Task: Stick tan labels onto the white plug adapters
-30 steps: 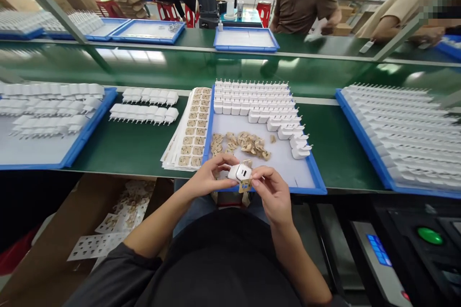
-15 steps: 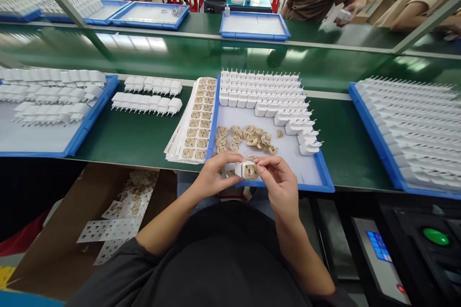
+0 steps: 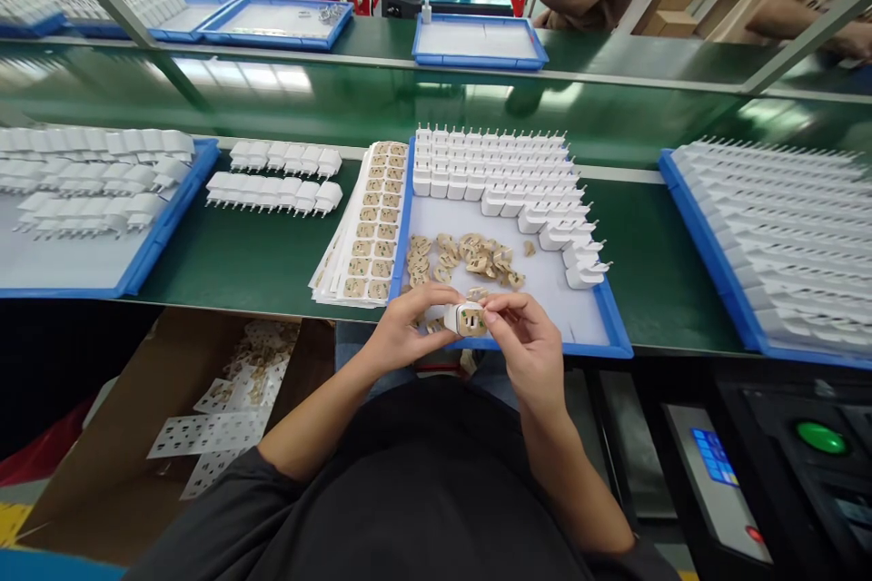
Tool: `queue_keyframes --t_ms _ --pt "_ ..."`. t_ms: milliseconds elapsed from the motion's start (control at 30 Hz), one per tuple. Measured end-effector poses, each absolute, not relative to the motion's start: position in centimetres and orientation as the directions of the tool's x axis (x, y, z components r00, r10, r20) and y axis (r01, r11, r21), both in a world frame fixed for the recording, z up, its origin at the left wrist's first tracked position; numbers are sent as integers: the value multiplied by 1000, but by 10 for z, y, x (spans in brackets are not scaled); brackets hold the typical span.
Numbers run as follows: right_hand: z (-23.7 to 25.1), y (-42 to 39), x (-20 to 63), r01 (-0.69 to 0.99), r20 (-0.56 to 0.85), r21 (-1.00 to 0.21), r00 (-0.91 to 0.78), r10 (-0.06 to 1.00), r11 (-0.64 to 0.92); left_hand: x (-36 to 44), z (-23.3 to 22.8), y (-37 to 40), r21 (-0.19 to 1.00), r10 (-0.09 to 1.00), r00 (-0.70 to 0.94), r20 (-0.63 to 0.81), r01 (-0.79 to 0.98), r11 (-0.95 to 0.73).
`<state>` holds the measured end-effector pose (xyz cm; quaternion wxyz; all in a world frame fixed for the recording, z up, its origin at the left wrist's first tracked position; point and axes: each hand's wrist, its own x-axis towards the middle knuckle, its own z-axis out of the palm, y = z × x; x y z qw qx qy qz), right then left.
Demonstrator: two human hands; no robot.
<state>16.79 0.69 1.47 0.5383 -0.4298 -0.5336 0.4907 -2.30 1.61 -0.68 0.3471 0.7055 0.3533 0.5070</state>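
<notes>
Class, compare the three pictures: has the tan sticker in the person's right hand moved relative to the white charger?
Yes. The tan sticker hung below the white charger a second ago; now it lies on the charger's end face, right hand pressing it.

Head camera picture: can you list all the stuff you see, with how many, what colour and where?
Charger plug: one, white, held in both hands.
Label: one, tan, on the plug's face.
Loose labels: many, tan, in the middle tray.
Middle tray: one, blue, ahead of the hands.
Plugs in rows: many, white, at the tray's back.
Label sheets: a stack, white, left of the tray.
Cardboard box: one, brown, lower left.
Left hand: one, gripping the plug.
Right hand: one, fingertips at the label.
</notes>
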Motion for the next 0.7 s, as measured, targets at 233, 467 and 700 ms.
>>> queue_keyframes --t_ms 233,467,700 --pt "15 7 168 -38 163 -986 -49 985 161 -24 -7 16 843 848 244 471 159 -514" --pt "16 6 165 27 191 -981 -26 981 192 -25 -7 16 825 837 252 486 186 -534" --pt "19 3 160 212 267 -942 -9 964 262 -25 -8 15 825 846 248 472 213 -523"
